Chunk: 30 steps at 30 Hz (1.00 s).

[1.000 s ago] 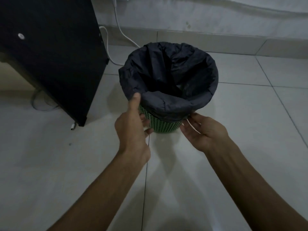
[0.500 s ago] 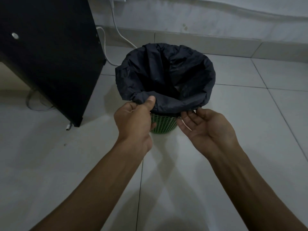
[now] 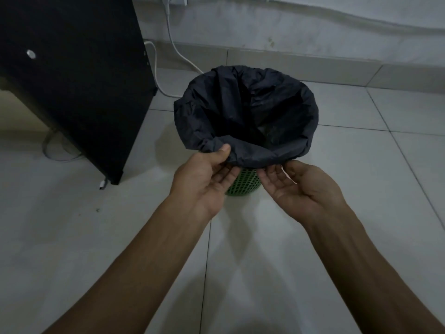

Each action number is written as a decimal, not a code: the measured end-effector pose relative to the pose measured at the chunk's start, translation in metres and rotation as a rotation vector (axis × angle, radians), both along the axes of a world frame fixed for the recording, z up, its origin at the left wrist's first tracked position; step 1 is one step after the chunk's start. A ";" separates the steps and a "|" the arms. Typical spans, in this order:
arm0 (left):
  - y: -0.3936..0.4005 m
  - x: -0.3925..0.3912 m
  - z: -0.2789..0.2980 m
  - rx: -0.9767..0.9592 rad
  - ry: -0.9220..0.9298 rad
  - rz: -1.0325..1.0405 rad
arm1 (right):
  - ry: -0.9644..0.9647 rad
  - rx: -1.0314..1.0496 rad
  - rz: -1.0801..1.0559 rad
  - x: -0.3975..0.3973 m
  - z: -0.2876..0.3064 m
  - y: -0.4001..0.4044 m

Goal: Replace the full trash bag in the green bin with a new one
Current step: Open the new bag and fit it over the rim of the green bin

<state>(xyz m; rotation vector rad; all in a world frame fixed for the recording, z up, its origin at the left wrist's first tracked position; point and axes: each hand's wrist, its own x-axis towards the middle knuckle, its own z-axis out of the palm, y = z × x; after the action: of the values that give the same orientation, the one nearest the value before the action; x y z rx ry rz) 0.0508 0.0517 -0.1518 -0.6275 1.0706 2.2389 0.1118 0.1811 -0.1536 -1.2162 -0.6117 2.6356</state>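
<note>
Two hands meet at the near edge of the black trash bag (image 3: 245,112), which lines the green bin (image 3: 244,183) and folds down over its rim. The left hand (image 3: 204,179) pinches the bag's hem between thumb and fingers, while the right hand (image 3: 301,186) lies palm up with relaxed fingers touching the hem just beside it. Left of the bin stands a black cabinet (image 3: 79,80) on the tiled floor (image 3: 361,165), with a white cable (image 3: 178,54) behind.

light: dim, cool — shadows: soft, under arms on floor (image 3: 337,165) | edges: wide-angle bending — focus: slightly soft
</note>
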 end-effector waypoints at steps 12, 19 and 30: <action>-0.011 0.001 -0.020 0.154 0.198 -0.025 | 0.003 0.246 0.033 -0.002 0.000 -0.004; -0.015 0.002 -0.025 0.360 0.096 -0.033 | 0.270 0.108 0.015 0.003 -0.012 -0.004; 0.001 -0.001 -0.009 -0.027 -0.072 0.115 | 0.300 0.052 0.005 0.002 -0.023 -0.004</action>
<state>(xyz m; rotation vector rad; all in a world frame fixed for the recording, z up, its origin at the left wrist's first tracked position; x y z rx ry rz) 0.0502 0.0526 -0.1605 -0.7938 1.0543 2.2840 0.1136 0.1773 -0.1766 -0.7828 -0.6229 2.7112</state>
